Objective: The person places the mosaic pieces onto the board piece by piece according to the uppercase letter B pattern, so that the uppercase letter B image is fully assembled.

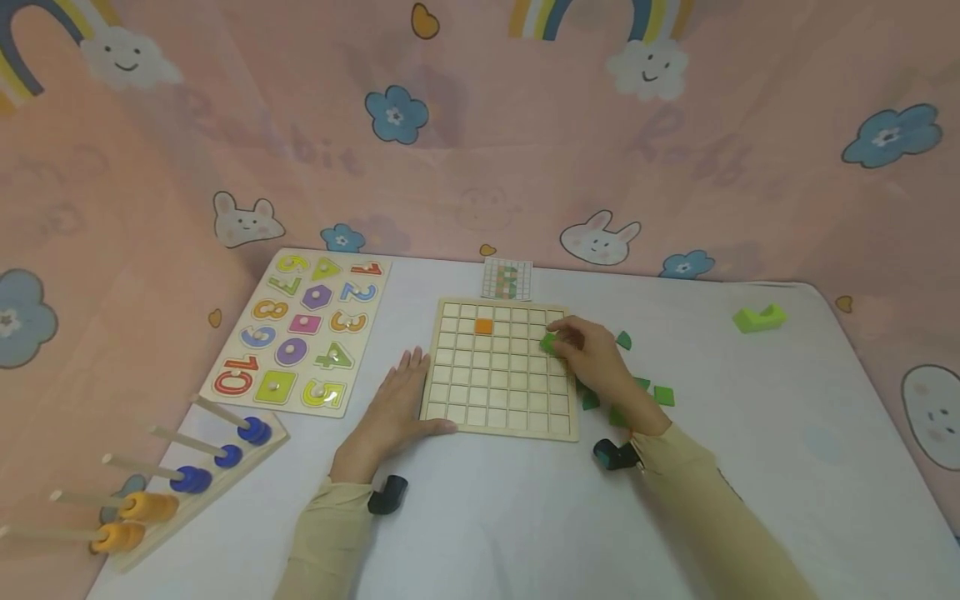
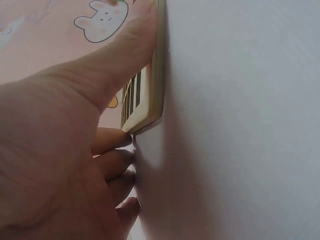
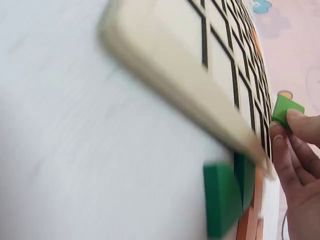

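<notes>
A wooden grid board (image 1: 498,400) lies mid-table with one orange square block (image 1: 483,327) in an upper cell. My right hand (image 1: 592,354) pinches a green square block (image 3: 286,109) between thumb and fingers, over the board's upper right side. Against the board's left side rests my left hand (image 1: 393,400), its fingers extended and its thumb on the lower left corner, as the left wrist view also shows. A small pattern card (image 1: 507,279) lies just beyond the board's far edge. Dark green curved blocks (image 3: 222,200) lie beside the board, partly hidden in the head view by the right arm.
Left of the board lies a number and shape puzzle (image 1: 300,333). Nearer, a peg stacker (image 1: 217,492) holds blue and orange rings. A loose green square (image 1: 663,396) sits right of the right wrist. At far right is a light green notched block (image 1: 759,318).
</notes>
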`<action>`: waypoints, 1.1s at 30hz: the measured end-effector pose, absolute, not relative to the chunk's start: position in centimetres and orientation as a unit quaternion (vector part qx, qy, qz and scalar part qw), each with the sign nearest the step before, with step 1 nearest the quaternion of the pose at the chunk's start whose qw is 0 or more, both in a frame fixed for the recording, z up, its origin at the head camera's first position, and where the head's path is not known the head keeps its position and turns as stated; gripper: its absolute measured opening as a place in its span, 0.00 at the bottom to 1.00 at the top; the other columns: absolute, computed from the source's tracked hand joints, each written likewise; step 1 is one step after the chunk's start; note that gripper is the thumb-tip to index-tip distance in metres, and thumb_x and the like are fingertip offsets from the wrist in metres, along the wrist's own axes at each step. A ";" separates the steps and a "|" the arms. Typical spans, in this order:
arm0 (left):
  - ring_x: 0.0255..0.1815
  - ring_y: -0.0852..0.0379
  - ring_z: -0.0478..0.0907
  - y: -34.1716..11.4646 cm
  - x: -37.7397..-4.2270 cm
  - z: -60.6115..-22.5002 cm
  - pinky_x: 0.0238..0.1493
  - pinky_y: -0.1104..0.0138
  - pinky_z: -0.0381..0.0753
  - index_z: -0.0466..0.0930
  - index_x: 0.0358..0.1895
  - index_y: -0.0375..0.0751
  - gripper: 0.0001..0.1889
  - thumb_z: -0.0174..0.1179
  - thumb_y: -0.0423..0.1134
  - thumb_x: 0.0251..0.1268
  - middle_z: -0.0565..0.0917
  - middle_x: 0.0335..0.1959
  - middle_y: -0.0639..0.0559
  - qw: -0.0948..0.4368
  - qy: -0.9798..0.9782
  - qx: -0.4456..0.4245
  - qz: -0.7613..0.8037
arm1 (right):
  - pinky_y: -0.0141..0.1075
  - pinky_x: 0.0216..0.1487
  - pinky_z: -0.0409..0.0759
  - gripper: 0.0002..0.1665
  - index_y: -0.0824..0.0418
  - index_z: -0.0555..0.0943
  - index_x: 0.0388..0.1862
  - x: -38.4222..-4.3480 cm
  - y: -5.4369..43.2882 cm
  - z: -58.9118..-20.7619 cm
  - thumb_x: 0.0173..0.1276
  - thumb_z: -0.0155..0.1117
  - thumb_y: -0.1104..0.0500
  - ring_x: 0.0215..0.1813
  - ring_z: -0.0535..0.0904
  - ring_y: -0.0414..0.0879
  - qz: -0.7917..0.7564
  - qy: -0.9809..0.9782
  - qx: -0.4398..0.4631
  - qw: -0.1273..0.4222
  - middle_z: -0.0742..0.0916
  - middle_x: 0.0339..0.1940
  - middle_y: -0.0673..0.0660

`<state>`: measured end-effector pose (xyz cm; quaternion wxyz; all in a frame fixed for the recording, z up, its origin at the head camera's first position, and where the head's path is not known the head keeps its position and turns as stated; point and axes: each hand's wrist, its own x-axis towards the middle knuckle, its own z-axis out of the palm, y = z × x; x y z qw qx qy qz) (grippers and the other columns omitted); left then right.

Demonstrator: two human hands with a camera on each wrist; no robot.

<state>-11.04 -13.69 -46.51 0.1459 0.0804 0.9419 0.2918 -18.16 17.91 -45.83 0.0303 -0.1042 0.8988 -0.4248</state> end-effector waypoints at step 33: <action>0.91 0.45 0.37 -13.9 -11.0 -46.5 0.91 0.51 0.38 0.48 0.86 0.35 0.64 0.81 0.53 0.54 0.44 0.89 0.42 0.152 0.937 0.078 0.305 | 0.45 0.49 0.85 0.08 0.71 0.90 0.47 -21.6 11.2 -46.3 0.73 0.69 0.68 0.47 0.83 0.57 -0.405 0.905 -0.133 -0.004 0.88 0.47 0.66</action>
